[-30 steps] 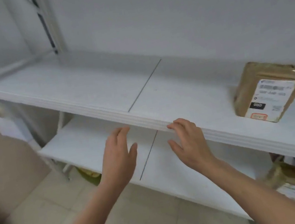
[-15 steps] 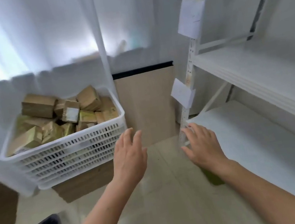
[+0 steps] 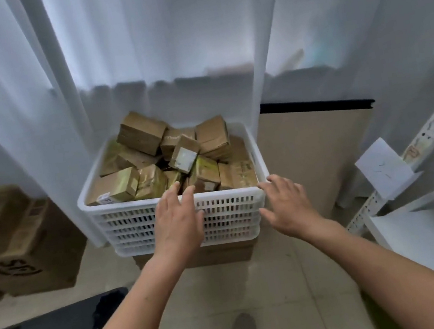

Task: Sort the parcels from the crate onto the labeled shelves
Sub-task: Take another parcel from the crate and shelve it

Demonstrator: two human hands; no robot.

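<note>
I hold both hands, left (image 3: 176,222) and right (image 3: 287,204), released at the crate (image 3: 133,221) near rim, ready to pick a parcel (image 3: 202,171).

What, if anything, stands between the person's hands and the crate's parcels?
Nothing visible does. The crate has no lid; parcels lie heaped to its rim. The left hand and right hand are at its near rim.

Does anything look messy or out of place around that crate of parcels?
The parcels lie heaped at all angles in the white crate, and the back parcel sticks above the rim. None looks spilled. Both the left hand and right hand are empty.
</note>
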